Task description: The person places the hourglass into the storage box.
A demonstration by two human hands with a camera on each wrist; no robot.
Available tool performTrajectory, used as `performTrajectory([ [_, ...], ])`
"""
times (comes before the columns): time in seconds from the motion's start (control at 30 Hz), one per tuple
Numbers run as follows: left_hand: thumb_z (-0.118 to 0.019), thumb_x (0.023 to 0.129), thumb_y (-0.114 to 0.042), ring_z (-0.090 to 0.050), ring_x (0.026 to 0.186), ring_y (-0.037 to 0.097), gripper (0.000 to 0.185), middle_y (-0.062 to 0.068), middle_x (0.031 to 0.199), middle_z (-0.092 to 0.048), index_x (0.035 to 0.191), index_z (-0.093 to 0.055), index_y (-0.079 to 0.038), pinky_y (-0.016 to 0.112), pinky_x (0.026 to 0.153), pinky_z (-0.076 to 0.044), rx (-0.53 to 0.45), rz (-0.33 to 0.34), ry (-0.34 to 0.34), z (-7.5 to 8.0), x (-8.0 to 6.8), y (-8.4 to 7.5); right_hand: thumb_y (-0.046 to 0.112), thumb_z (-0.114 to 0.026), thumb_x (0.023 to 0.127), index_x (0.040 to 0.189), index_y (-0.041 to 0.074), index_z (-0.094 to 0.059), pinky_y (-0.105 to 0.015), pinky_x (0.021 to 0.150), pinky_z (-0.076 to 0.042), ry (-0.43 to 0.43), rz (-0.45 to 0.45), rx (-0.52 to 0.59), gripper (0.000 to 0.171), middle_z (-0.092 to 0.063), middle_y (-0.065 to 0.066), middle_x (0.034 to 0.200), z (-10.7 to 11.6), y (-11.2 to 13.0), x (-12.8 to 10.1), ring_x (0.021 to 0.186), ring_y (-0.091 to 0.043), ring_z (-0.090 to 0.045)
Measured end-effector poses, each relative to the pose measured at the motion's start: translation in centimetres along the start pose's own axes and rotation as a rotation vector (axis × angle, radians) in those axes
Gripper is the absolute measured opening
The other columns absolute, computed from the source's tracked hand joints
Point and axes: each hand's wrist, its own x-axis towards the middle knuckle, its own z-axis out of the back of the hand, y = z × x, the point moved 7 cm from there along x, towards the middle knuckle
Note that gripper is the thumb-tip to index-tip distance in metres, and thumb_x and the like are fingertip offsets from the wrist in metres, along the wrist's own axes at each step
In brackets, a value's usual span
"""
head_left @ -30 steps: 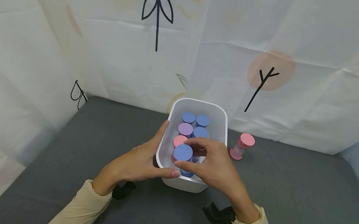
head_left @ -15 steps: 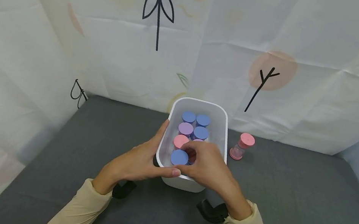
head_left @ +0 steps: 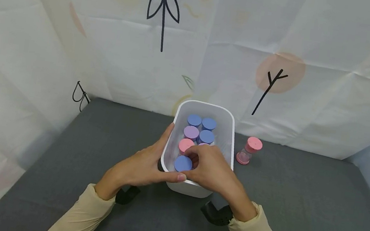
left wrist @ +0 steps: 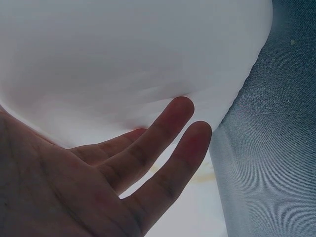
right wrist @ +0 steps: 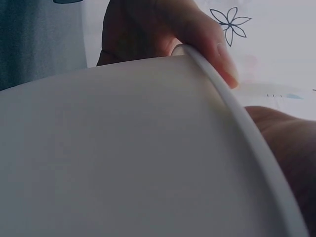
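A white plastic bin [head_left: 189,189] stands on the dark table with several sand timers in it. My left hand [head_left: 147,165] holds its near left corner, the thumb over the front rim and the fingers along the side. Those fingertips [left wrist: 178,108] press the bin's wall in the left wrist view. Reaching over the right rim, my right hand [head_left: 214,170] grips a blue-capped sand timer [head_left: 183,164] low in the front left of the bin. Only its cap shows. Behind it are a pink-capped timer [head_left: 186,146], a purple one [head_left: 191,133] and blue ones [head_left: 206,136].
One pink sand timer [head_left: 249,150] stands outside, right of the bin on the grey tabletop [head_left: 301,195]. A white patterned cloth [head_left: 232,59] hangs behind the table. A thin black cord [head_left: 81,95] lies at the back left edge.
My right hand has lowered the blue-capped sand timer into the bin's front left and shifted slightly left. The left hand has kept its place on the bin.
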Motion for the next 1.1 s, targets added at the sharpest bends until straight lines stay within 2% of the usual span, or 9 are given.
performTrajectory([
  [0.17,-0.08,0.079,-0.061,-0.047,0.133,0.014,0.126,-0.009,0.166,-0.017,0.158,0.016,-0.044,0.048,0.104,-0.042,-0.003,-0.004,0.002,0.01,0.0,0.0,0.013,-0.09,0.074,0.087,0.008,-0.073,-0.027,0.06,-0.048,0.004,0.001,0.013,0.022,-0.061,0.007,0.068,-0.06,-0.01,0.15,0.063,-0.01,-0.056],
  [0.37,-0.08,0.079,-0.06,-0.045,0.135,0.016,0.126,-0.006,0.167,-0.017,0.159,0.015,-0.043,0.05,0.105,-0.041,-0.001,-0.019,-0.005,0.15,-0.01,-0.07,0.01,-0.089,0.072,0.08,0.009,-0.07,-0.026,0.056,-0.042,0.002,0.0,-0.001,0.02,-0.055,0.005,0.062,-0.09,0.02,0.41,0.059,-0.009,-0.05],
  [0.7,-0.08,0.08,-0.059,-0.044,0.136,0.017,0.125,-0.006,0.167,-0.016,0.159,0.016,-0.042,0.05,0.106,-0.04,-0.005,-0.019,-0.001,0.06,0.0,0.0,0.009,-0.088,0.073,0.081,0.008,-0.071,-0.027,0.056,-0.041,0.005,-0.029,-0.028,0.019,-0.054,0.005,0.062,-0.39,-0.04,0.52,0.059,-0.01,-0.05],
  [1.1,-0.081,0.079,-0.059,-0.043,0.137,0.015,0.126,-0.01,0.167,-0.013,0.159,0.015,-0.041,0.05,0.106,-0.04,-0.004,-0.023,-0.002,0.05,0.05,-0.08,0.012,-0.09,0.073,0.093,0.006,-0.076,-0.027,0.063,-0.052,-0.013,-0.082,0.038,0.025,-0.067,0.004,0.074,-0.26,-0.52,0.01,0.066,-0.01,-0.061],
])
